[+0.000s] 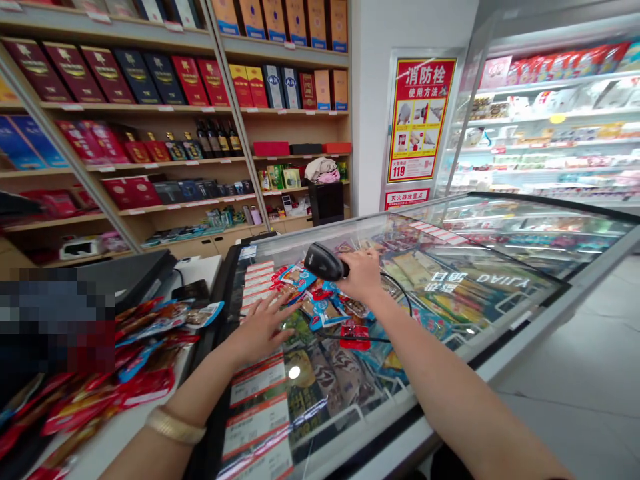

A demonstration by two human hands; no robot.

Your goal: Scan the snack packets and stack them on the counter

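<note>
My right hand [361, 275] is wrapped round the handle of a black barcode scanner [324, 261], its head pointing left over the freezer's glass top. Beneath and beside the scanner lies a loose pile of blue, red and white snack packets [323, 311]. My left hand [261, 328] lies palm down with its fingers spread, the fingertips at the pile's left edge; whether they press on a packet I cannot tell. A single red packet [355, 337] rests nearer to me. The scanner's black cable [400, 287] loops behind my right wrist and across the glass.
Many more snack packets [145, 360] are heaped on the white counter [165, 413] at left, near a dark phone-like object [191, 291]. Price labels [260, 413] line the chest freezer's [500, 360] left side. Shelves of boxes [195, 80] stand behind; a lit display fridge [555, 127] is at right.
</note>
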